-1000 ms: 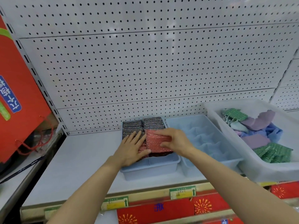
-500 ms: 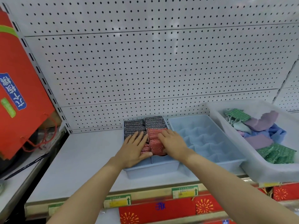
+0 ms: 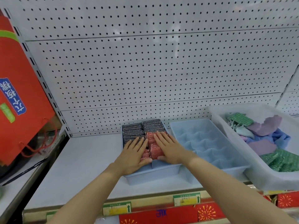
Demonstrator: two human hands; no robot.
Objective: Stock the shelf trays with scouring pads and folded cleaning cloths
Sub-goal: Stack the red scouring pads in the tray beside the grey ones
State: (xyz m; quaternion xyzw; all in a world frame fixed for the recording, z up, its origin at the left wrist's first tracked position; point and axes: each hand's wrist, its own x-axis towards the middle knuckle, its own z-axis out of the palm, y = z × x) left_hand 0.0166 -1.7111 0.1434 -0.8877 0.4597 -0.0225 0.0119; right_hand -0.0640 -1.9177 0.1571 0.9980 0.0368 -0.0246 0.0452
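A light blue divided tray [image 3: 153,174] sits on the shelf, with dark grey scouring pads [image 3: 142,129] packed in its rear compartments and red scouring pads [image 3: 152,147] in the middle ones. My left hand [image 3: 135,155] lies flat, fingers straight, over the left column beside the red pads. Fingers extended, my right hand [image 3: 168,147] presses down on the red pads in the right column. A second light blue divided tray [image 3: 207,143] stands just to the right with nothing in its compartments.
A translucent white bin [image 3: 262,175] at the right holds green scouring pads [image 3: 283,160] and purple and blue cloths [image 3: 265,135]. White pegboard rises behind the shelf. A red bag [image 3: 21,88] hangs at the left. Price labels line the shelf's front edge.
The red pad my right hand held above the tray now lies in the right column, and that hand has flattened onto it. The left hand stayed flat beside it.
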